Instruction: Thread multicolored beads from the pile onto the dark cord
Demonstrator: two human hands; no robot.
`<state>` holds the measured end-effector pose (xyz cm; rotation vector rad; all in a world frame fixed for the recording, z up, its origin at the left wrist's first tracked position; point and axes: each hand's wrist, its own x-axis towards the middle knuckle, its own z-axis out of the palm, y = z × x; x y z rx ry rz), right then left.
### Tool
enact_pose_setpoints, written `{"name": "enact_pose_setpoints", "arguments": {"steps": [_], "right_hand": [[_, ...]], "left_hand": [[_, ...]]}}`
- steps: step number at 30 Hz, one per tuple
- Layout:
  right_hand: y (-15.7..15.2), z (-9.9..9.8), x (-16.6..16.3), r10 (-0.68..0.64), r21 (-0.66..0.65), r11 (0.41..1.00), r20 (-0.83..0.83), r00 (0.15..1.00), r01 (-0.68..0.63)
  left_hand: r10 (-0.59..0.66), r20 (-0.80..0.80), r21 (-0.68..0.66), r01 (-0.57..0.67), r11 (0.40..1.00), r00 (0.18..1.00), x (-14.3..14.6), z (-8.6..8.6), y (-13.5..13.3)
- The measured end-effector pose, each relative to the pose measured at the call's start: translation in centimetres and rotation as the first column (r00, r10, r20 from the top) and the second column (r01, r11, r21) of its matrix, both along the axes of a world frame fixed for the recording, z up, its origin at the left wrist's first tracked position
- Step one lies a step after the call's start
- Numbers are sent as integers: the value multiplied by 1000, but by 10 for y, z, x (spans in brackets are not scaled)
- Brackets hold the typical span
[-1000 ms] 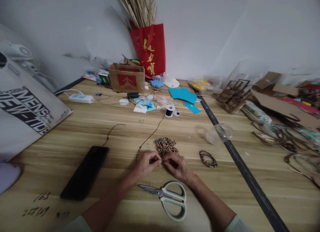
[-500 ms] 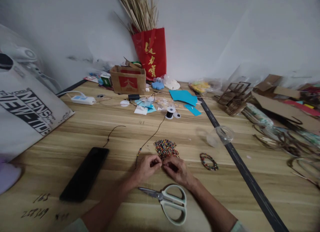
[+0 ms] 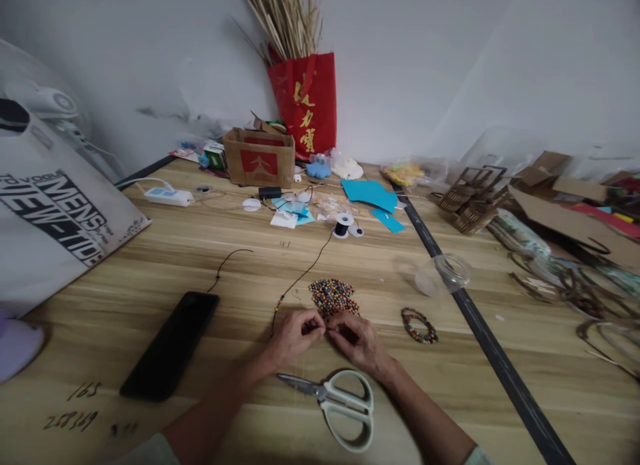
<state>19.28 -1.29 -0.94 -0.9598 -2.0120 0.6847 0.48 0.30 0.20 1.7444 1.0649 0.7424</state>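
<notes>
Left hand (image 3: 294,336), right hand (image 3: 357,341) pinch, seemingly, thin black beaded cord (image 3: 281,298); we'd expect light, limp; grip near tip.

A craft workspace, in a workshop or a home: the table (image 3: 150,265) bears loose beads (image 3: 331,296), a spool (image 3: 341,229), scissors (image 3: 323,391) and a bead loop (image 3: 425,339), with baskets (image 3: 473,217) and cardboard (image 3: 575,221) farther back.

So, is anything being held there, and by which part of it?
Too small to tell: the left hand and right hand are pinched close together, perhaps on the end of the black cord.
</notes>
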Motion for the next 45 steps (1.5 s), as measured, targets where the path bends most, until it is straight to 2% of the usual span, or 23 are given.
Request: {"name": "enact_pose_setpoints", "arguments": {"steps": [19, 32, 45], "right_hand": [[1, -1, 1, 41, -54, 998, -1, 999, -41], [1, -2, 2, 38, -42, 998, 1, 999, -37], [0, -1, 2, 45, -40, 998, -2, 999, -45]], "left_hand": [[-4, -4, -40, 4, 999, 1000, 0, -8, 1], [-4, 8, -40, 4, 999, 1000, -1, -13, 3], [44, 71, -77, -38, 996, 996, -2, -11, 3]]}}
